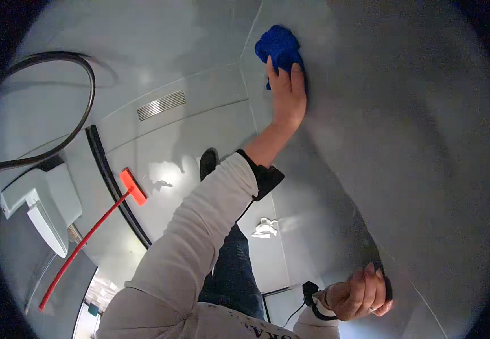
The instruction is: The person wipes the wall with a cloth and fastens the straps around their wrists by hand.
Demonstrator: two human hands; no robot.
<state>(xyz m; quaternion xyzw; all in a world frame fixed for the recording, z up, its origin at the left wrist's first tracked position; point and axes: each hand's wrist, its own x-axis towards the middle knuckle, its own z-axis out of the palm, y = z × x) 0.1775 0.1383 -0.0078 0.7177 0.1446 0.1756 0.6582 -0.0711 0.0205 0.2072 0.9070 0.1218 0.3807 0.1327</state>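
Note:
My left hand presses a bunched blue cloth against the grey wall surface, near the seam where panels meet. Its fingers are bent over the lower part of the cloth. My right hand is low on the right, its fingers curled against a dark object at the wall. Most of that object is hidden behind the fingers, so I cannot make out what it is. Each wrist has a black band, and a thin cable shows by each.
A red long-handled squeegee or brush leans at the left, near a black strip and a white fixture. A dark hose loops above. Crumpled white paper lies on the floor beyond my leg. A vent grille is set in a panel.

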